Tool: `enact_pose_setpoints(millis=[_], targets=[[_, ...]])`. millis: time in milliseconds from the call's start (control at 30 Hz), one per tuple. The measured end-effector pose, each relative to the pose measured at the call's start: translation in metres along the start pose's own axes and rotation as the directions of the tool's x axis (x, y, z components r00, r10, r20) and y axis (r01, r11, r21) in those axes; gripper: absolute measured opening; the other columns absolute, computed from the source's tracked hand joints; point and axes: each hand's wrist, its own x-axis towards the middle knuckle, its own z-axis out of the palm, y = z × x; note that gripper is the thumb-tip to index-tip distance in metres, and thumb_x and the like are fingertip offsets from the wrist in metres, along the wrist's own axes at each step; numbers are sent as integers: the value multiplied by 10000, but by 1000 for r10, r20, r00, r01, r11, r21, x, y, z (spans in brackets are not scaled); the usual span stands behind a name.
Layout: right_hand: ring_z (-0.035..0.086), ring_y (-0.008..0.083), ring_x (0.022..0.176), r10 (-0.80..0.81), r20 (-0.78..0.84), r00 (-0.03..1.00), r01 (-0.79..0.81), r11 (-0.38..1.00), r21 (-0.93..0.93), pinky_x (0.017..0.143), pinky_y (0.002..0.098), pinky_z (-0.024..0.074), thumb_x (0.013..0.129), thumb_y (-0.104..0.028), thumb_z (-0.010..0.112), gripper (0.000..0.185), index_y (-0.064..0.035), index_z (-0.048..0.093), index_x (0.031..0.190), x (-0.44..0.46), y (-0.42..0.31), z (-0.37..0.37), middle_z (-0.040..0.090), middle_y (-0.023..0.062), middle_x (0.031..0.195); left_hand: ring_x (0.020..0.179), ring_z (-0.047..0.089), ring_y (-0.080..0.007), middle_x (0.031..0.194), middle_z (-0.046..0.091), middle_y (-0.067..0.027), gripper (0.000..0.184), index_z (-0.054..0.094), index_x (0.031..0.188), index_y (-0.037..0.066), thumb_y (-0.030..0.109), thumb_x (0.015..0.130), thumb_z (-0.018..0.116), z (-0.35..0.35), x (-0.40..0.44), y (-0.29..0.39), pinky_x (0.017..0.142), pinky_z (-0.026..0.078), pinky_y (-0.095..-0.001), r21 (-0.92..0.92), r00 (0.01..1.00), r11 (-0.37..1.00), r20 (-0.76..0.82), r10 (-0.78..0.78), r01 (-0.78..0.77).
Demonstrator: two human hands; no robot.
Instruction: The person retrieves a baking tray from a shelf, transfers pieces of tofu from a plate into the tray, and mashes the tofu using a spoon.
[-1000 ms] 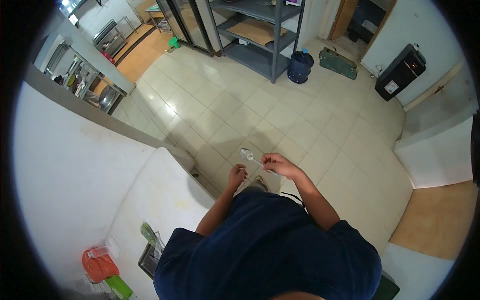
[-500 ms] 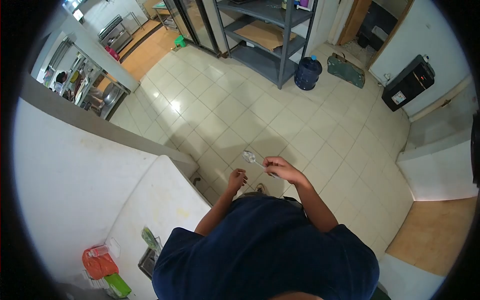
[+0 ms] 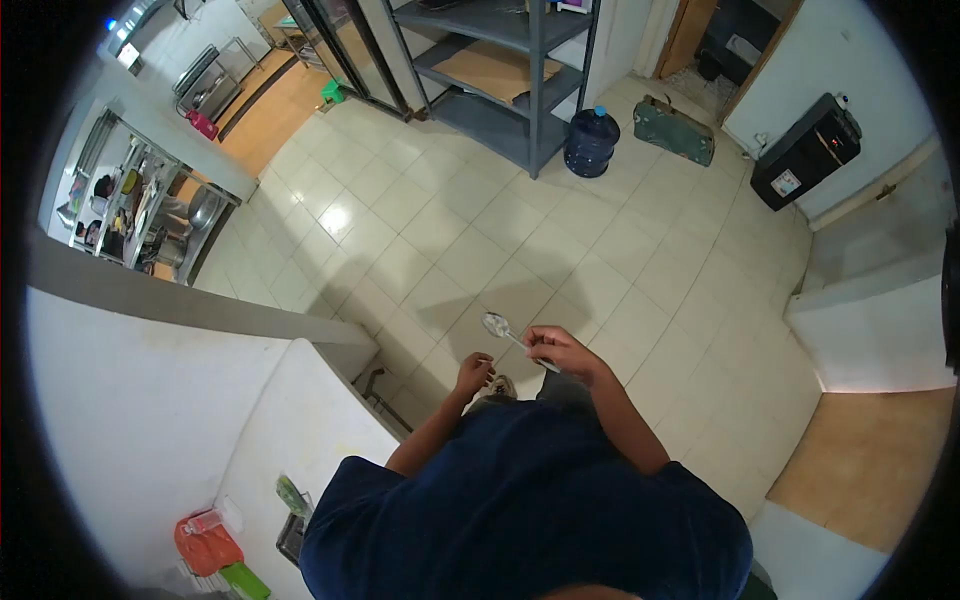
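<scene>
A metal spoon is in my right hand, its bowl pointing up and to the left over the tiled floor, with something pale in the bowl. The fingers of the right hand are closed around the handle. To the left of it, my left hand hangs in front of my body with its fingers curled; whether it holds something small is too small to tell. The two hands are apart, and the left one does not touch the spoon.
Grey shelving stands ahead, beside a blue water bottle and a green case. A black appliance is against the right wall. On the left are a white counter, a red bag and metal racks.
The shelving and the doorway have shifted in view, and the wall edge at left sits lower. My feet have changed position on the floor. The spoon stays in my right hand.
</scene>
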Motion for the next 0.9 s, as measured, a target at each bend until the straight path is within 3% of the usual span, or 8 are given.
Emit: enact_pose_setpoints(millis=[233, 433, 633, 733, 900], targets=[[452, 34, 644, 33, 96, 995, -28, 998, -58, 583, 217, 351, 838, -99, 611, 79, -74, 538, 825, 13, -32, -88, 494, -55, 695, 616, 607, -160, 780, 639, -106, 217, 564, 1078, 23, 106, 887, 501, 61, 56, 54, 519, 487, -281, -193, 996, 981, -84, 1, -18], [471, 43, 620, 61, 165, 984, -40, 991, -130, 572, 219, 361, 832, -98, 610, 71, -72, 545, 816, 40, -69, -130, 514, -43, 682, 629, 605, -158, 793, 633, -98, 210, 569, 1087, 39, 122, 901, 516, 89, 76, 88, 539, 484, -275, -122, 980, 977, -116, 162, -176], [462, 39, 591, 76, 271, 959, -57, 995, -77, 551, 219, 349, 833, -98, 609, 73, -84, 541, 810, 79, -72, -133, 505, -50, 657, 551, 561, -121, 708, 615, -73, 175, 580, 1048, 20, 70, 892, 519, 67, 93, 91, 477, 451, -250, -212, 938, 948, -304, 168, -239], [457, 36, 584, 87, 308, 947, -76, 996, -49, 545, 217, 343, 833, -99, 608, 74, -88, 539, 810, 108, -72, -131, 502, -53, 651, 536, 554, -122, 681, 608, -76, 181, 583, 1044, 14, 63, 883, 516, 53, 102, 101, 462, 440, -242, -304, 928, 932, -364, 76, -195], [446, 34, 590, 123, 346, 930, -97, 991, -93, 546, 215, 335, 834, -99, 606, 75, -84, 536, 810, 172, -80, -133, 498, -53, 651, 609, 594, -154, 779, 629, -108, 219, 563, 1077, 15, 76, 873, 511, 15, 154, 90, 523, 477, -276, -331, 946, 932, -323, 32, -145]])
